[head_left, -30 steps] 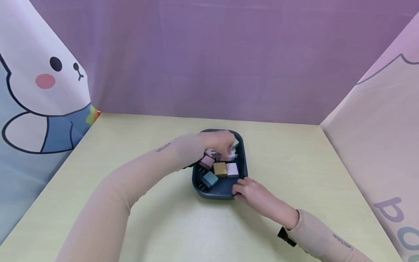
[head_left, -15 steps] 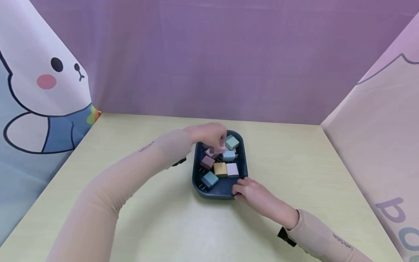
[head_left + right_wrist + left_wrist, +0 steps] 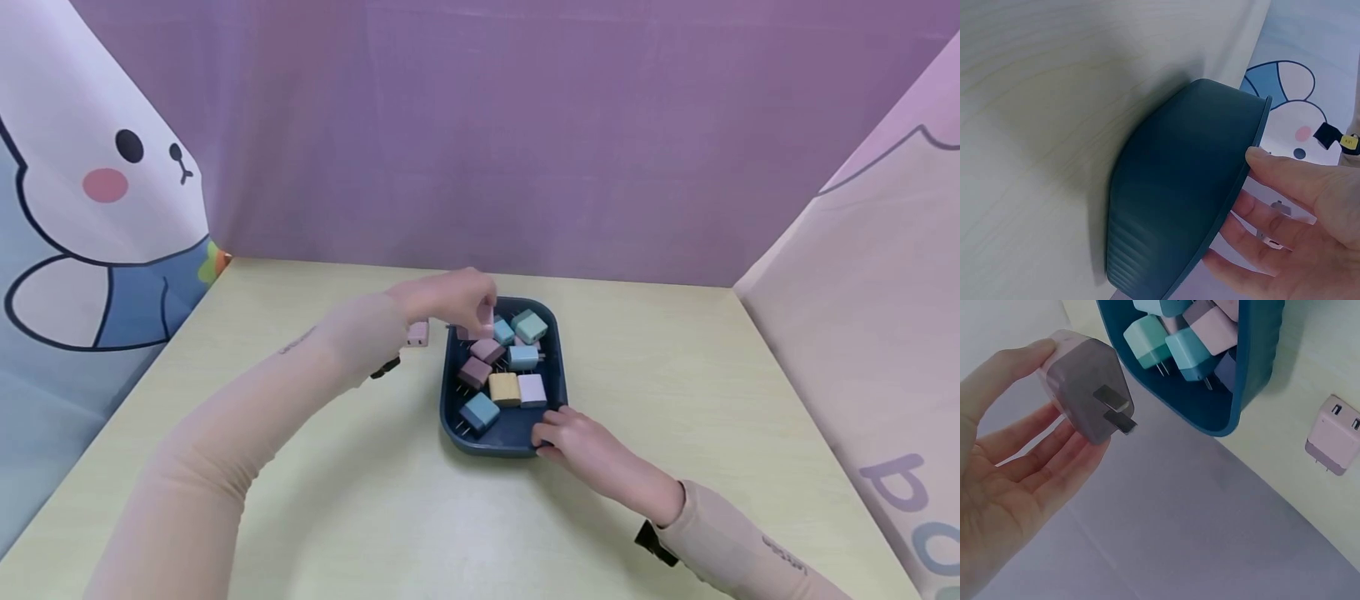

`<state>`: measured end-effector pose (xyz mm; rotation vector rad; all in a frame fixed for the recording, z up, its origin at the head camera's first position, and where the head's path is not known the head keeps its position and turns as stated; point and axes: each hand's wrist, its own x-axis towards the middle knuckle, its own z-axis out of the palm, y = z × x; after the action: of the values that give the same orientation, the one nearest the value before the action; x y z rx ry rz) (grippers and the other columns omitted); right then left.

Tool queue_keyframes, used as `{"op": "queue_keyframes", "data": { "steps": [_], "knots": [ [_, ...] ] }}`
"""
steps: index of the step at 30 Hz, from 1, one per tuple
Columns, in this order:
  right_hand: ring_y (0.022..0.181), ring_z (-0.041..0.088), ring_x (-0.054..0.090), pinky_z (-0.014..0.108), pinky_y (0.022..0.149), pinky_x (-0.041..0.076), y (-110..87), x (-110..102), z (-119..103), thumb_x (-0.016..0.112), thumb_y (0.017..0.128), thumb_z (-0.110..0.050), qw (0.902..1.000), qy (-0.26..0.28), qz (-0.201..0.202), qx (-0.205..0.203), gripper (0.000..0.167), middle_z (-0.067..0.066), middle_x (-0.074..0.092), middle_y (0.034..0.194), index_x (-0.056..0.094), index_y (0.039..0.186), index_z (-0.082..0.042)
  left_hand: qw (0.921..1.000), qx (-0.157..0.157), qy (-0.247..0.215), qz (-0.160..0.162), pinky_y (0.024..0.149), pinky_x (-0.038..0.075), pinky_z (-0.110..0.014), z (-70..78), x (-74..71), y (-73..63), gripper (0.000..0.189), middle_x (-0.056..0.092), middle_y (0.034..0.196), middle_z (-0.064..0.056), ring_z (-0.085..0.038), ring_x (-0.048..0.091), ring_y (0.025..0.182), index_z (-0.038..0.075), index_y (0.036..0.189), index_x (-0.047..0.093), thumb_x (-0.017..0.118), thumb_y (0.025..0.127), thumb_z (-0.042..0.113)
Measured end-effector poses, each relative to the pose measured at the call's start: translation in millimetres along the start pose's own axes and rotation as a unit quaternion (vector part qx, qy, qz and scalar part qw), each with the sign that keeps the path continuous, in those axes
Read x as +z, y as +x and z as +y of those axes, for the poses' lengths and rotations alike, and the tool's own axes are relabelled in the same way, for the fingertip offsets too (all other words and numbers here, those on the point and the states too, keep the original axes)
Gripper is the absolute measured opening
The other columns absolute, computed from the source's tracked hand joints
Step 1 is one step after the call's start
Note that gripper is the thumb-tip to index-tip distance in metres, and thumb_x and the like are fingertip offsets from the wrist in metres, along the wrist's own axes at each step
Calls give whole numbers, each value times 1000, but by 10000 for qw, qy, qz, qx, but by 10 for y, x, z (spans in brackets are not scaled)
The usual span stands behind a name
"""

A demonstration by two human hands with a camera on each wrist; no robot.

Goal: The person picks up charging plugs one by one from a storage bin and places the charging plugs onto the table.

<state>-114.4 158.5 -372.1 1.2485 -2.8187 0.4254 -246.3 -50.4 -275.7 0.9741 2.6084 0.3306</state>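
Note:
In the head view, my left hand [image 3: 446, 298] is over the far left end of a dark blue plastic basket [image 3: 502, 443]. It pinches a pink wall charger [image 3: 1082, 378] between thumb and fingers, the two metal prongs pointing away from the palm. Several chargers lie in the basket, among them a yellow one [image 3: 504, 389], a white one [image 3: 532, 390] and a teal one [image 3: 480, 412]. My right hand [image 3: 581, 442] holds the basket's near right rim; in the right wrist view, its thumb is on the outer side, with fingers [image 3: 1257, 240] inside.
Another pink charger [image 3: 417, 333] lies on the pale table [image 3: 645, 358], left of the basket and partly covered by my left arm. A purple curtain [image 3: 480, 142] hangs behind the table, with printed cloths at both sides.
My left hand has come up from among the chargers and moved left, carrying the pink charger. The charger on the table has come into sight. My right hand stays on the rim.

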Motion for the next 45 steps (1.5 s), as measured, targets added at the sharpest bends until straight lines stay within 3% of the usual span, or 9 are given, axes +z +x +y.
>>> {"op": "queue_keyframes", "data": {
  "steps": [8, 14, 22, 34, 45],
  "knots": [
    [66, 10, 45, 20, 58, 42, -6, 5, 12, 69, 73, -6, 10000, -34, 48, -28, 9, -4, 55, 73, 62, 76, -11, 9995, -235, -112, 150, 64, 48, -24, -130, -16, -85, 22, 57, 88, -3, -15, 55, 74, 7, 97, 60, 65, 79, 19],
    [66, 10, 45, 20, 58, 42, -6, 5, 11, 69, 73, -6, 10000, -48, 45, -8, 9, -3, 55, 73, 62, 77, -11, 9991, -174, 149, 344, 73, 46, -29, -253, -36, -146, 32, 58, 96, -8, -19, 52, 83, 2, 106, 59, 65, 78, 17],
    [66, 10, 45, 19, 57, 42, -7, 8, 6, 69, 73, -6, 9999, -99, 17, 30, 9, -4, 55, 73, 62, 76, -11, 9980, -171, 184, 585, 71, 44, -32, -445, -58, -254, 32, 57, 94, -12, -21, 50, 81, -4, 103, 60, 65, 75, 12],
    [66, 10, 45, 19, 58, 42, -14, 8, 14, 69, 73, -6, 10000, -46, 23, 23, 9, -4, 55, 74, 63, 77, -11, 9955, -845, -310, 297, 63, 49, -27, -736, 24, -314, 29, 58, 93, -10, -18, 57, 73, 0, 104, 59, 64, 77, 6],
    [67, 10, 45, 20, 58, 42, -22, 4, 16, 68, 74, -7, 9999, -40, -5, 104, 8, -4, 55, 74, 63, 78, -12, 9937, -998, -334, 397, 68, 49, -31, -967, 109, -357, 33, 58, 94, -13, -20, 56, 74, -3, 106, 58, 65, 74, 3]
  ]
}}
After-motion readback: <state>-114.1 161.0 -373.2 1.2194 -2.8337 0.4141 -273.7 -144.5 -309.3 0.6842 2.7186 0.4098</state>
